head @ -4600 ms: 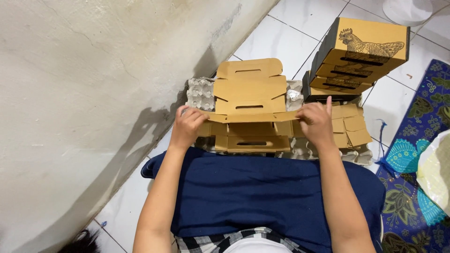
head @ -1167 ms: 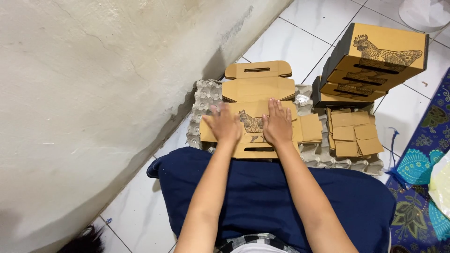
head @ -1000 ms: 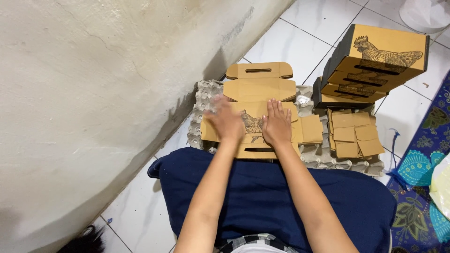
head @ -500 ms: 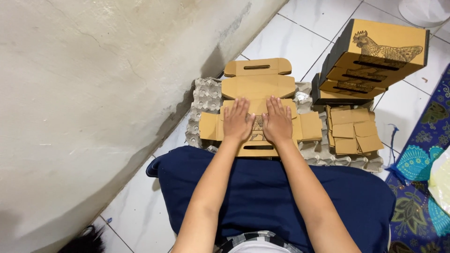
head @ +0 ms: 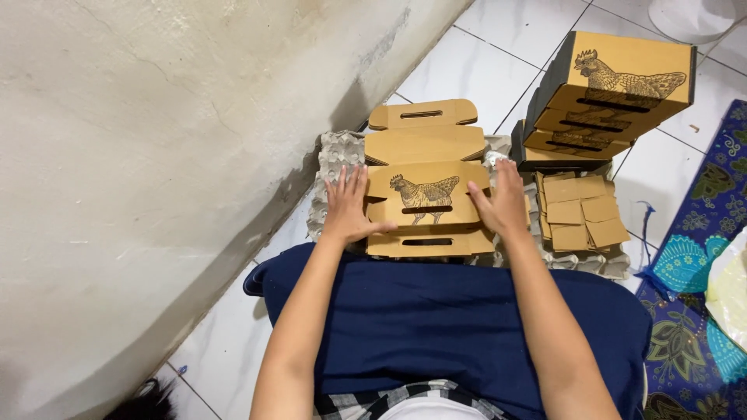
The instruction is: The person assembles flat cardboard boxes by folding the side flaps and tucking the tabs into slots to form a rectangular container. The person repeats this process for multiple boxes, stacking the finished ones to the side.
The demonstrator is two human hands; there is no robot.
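A brown cardboard carton blank [head: 424,194] with a printed hen and handle slots lies partly folded on grey egg trays [head: 336,152], just beyond my dark blue lap. My left hand [head: 347,207] presses flat against the carton's left side, fingers spread, thumb on its front panel. My right hand [head: 503,204] presses against the carton's right side in the same way. The carton's upper flaps [head: 422,124] stick out away from me.
A stack of folded hen-printed cartons [head: 611,89] stands at the upper right. Flat cardboard pieces [head: 582,212] lie right of my right hand. A rough wall [head: 156,155] runs along the left. A patterned blue mat [head: 700,257] covers the tiled floor at right.
My hands have moved apart from the carton's top centre to its left and right sides. The hen-printed panel, covered before, is now in full view.
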